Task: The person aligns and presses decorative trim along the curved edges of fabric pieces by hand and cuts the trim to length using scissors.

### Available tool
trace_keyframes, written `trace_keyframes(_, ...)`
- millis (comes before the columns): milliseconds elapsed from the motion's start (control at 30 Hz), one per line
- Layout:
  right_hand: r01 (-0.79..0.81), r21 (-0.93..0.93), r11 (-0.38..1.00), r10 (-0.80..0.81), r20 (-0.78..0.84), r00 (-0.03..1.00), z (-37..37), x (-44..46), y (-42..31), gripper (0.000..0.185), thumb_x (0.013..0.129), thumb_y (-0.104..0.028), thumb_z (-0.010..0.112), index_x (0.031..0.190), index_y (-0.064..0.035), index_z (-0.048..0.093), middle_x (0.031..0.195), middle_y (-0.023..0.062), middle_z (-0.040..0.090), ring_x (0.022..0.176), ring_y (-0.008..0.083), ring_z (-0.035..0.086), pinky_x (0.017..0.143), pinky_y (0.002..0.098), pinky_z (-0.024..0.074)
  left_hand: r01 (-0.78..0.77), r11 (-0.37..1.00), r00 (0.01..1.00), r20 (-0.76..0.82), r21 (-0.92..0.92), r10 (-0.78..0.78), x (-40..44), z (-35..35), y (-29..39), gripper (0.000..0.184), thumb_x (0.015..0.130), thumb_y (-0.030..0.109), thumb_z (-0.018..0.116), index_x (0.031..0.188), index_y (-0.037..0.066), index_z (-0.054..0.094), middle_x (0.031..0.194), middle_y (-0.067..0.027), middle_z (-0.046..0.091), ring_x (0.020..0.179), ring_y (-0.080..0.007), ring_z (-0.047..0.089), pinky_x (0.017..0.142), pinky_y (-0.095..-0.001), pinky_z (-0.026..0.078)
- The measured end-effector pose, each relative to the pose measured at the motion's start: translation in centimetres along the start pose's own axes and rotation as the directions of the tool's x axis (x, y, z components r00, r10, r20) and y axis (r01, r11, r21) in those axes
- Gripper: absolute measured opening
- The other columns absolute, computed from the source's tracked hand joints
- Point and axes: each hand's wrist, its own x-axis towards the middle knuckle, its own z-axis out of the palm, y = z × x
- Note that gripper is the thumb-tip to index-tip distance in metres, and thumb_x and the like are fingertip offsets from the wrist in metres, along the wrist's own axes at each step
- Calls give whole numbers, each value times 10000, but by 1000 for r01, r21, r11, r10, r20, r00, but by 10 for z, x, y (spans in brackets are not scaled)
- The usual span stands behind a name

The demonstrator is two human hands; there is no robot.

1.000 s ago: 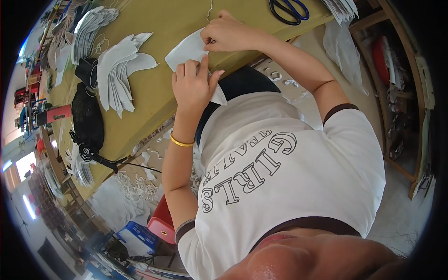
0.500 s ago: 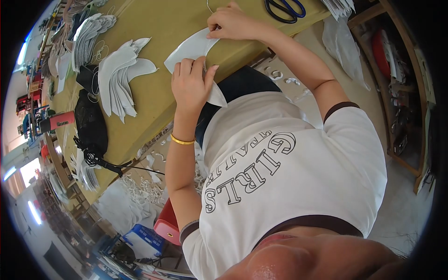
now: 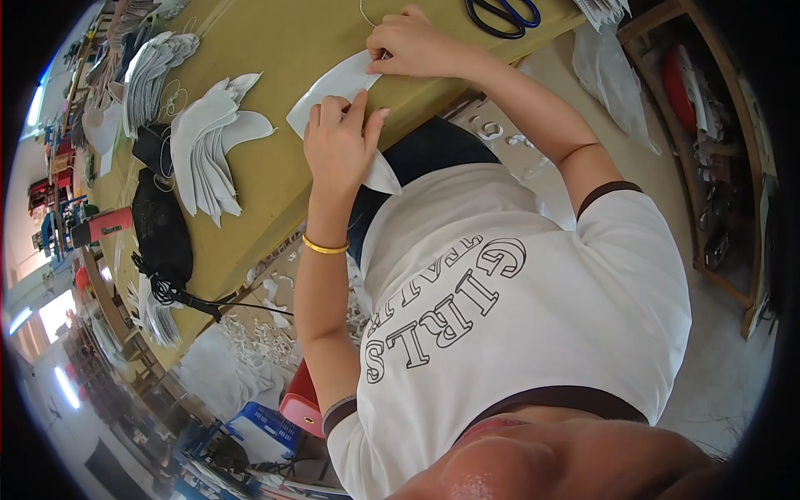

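A curved white piece of sheet material (image 3: 332, 90) lies near the front edge of the table (image 3: 287, 42), its lower end (image 3: 382, 177) hanging over that edge beside my lap. My left hand (image 3: 340, 150) wears a gold bangle at the wrist and grips the middle of the piece, fingers bent over it and thumb held apart. At the piece's upper right corner, my right hand (image 3: 408, 47) pinches the edge between thumb and fingers. Anything small inside that pinch is hidden. A thin pale cord (image 3: 364, 12) runs up the table from beside the right hand.
Scissors (image 3: 505, 18) lie at the upper right. Fanned stacks of white pieces (image 3: 204, 154) sit on the left, by a black pouch (image 3: 162, 218) and a pink-red cylinder (image 3: 110, 224). Scraps (image 3: 250, 337) litter the floor near a red stool (image 3: 303, 404). Wooden shelving (image 3: 725, 108) stands right.
The view has shifted slightly. My left index finger is raised a little more towards the right hand. Both hands stay on the white piece.
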Motion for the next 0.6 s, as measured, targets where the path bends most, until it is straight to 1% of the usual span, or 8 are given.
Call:
trace_keyframes(100,-25,16,1000,25,19,1000,-5,-3,-3,238,804,-315,701,781,-78,715,812,111,679,929,289,603,890,479,373,5,1000,1000,3,-4,-5,1,1,-1,369,829,371,725,1036,66,731,844,-43,511,767,-225,525,643,-357,472)
trace_keyframes(200,-9,10,1000,9,6,1000,-2,-5,-1,242,804,-321,701,786,-81,718,819,110,681,935,286,603,889,479,372,3,1000,1000,-4,0,-3,2,3,-1,371,829,361,727,1059,71,732,849,-43,513,772,-225,528,643,-355,475)
trace_keyframes(300,-10,-24,1000,10,3,1000,0,-5,-2,253,805,-329,700,789,-77,717,826,109,682,940,286,601,890,480,370,-1,1000,1000,21,2,1,5,4,0,363,833,353,726,1071,79,733,862,-43,516,778,-223,534,642,-351,479)
trace_keyframes(400,16,-34,999,-17,-40,999,-3,-8,-5,278,811,-346,693,786,-71,715,831,114,684,940,290,602,892,475,367,-2,1000,998,62,6,2,10,4,3,346,836,343,726,1069,87,736,876,-44,519,785,-223,539,638,-350,482)
trace_keyframes(500,-84,-164,983,83,-8,996,-23,-14,-17,306,824,-364,678,785,-63,713,833,118,685,948,292,603,893,471,365,-3,1000,998,61,-21,4,12,3,2,331,833,327,733,1058,84,738,882,-46,520,794,-226,544,637,-351,484)
trace_keyframes(600,-142,-196,970,132,-63,989,-23,-16,-4,319,834,-373,667,783,-62,713,831,126,688,948,296,610,888,465,368,9,999,999,35,-48,-7,11,4,1,317,828,307,742,1045,77,738,885,-48,525,799,-230,546,639,-352,486)
